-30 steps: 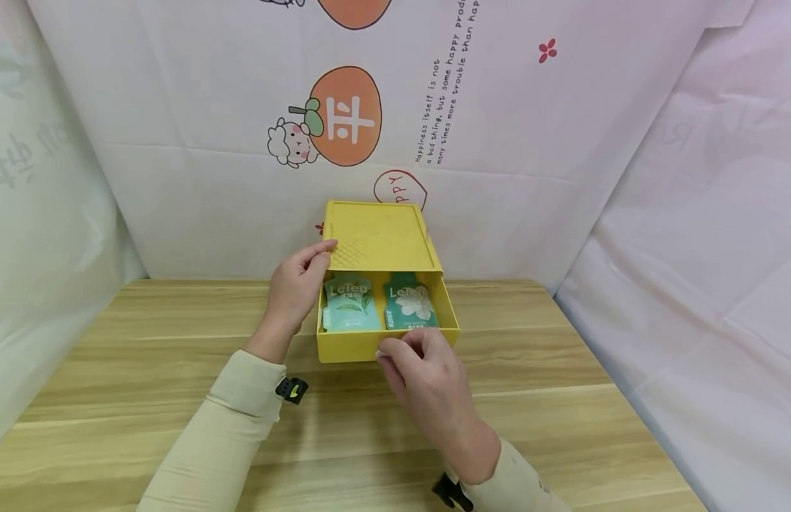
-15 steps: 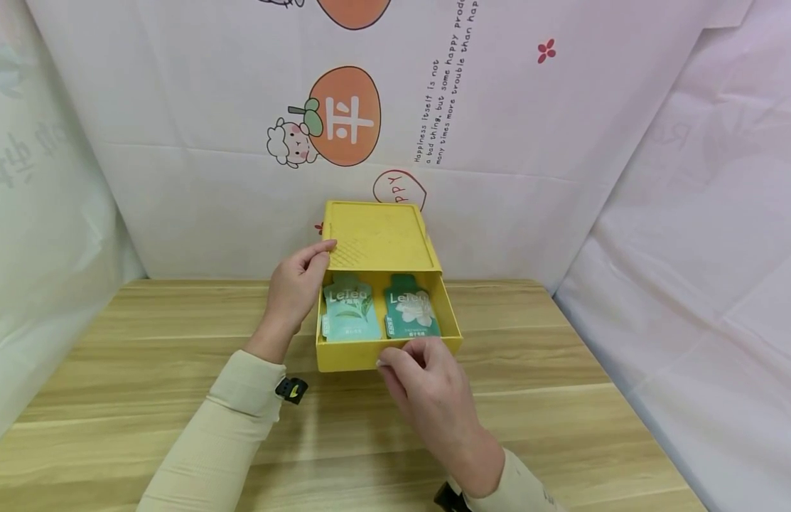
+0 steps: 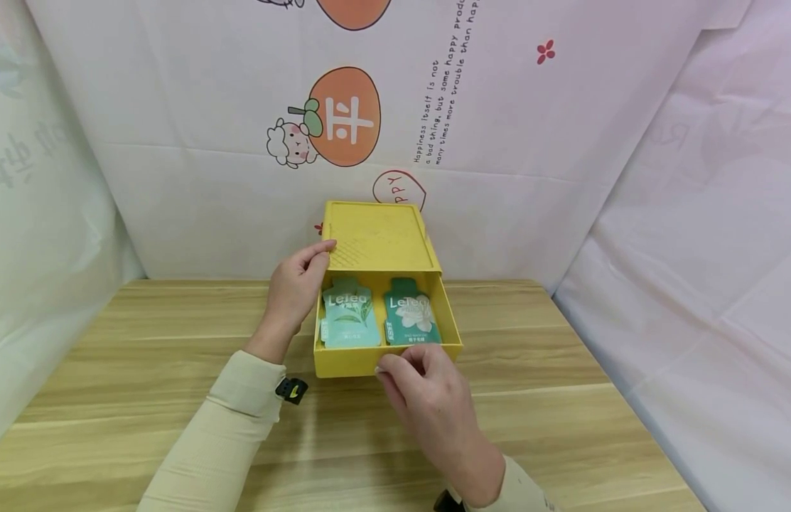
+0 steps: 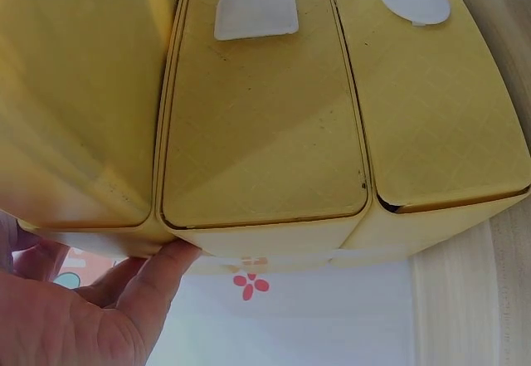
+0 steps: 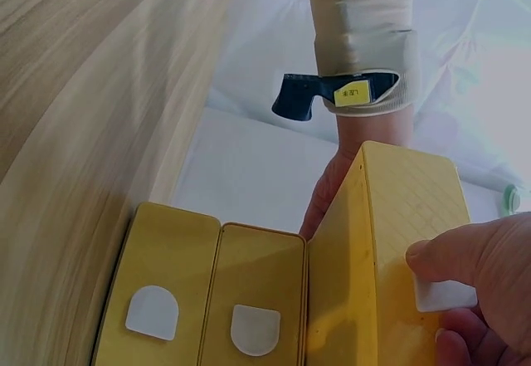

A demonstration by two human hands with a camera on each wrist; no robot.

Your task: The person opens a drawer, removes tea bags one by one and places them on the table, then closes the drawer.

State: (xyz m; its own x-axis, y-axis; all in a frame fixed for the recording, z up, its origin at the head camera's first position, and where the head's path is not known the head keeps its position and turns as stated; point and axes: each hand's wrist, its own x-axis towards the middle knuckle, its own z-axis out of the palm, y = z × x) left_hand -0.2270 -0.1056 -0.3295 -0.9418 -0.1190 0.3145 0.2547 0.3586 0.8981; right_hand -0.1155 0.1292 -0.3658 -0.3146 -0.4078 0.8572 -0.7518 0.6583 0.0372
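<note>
A small yellow drawer cabinet (image 3: 379, 235) stands at the back of the table, its top drawer (image 3: 344, 364) pulled out toward me. Inside the drawer lie a light green tea sachet (image 3: 353, 323) and a dark green tea sachet (image 3: 413, 323), side by side. My right hand (image 3: 430, 405) pinches the white pull tab (image 5: 444, 296) on the drawer's front between thumb and fingers. On the cabinet's left side my left hand (image 3: 296, 288) presses near the upper edge, and its fingers (image 4: 162, 279) lie fairly straight along that wall.
Two lower drawers, the middle drawer (image 4: 265, 117) and the bottom drawer (image 4: 440, 100), are closed, each with a white tab. A wooden table (image 3: 146, 398) lies under the cabinet. White printed cloth (image 3: 497, 128) hangs behind and at both sides.
My right hand has drawn the top drawer further out toward me, showing more of the two sachets. My left hand has stayed against the cabinet's side.
</note>
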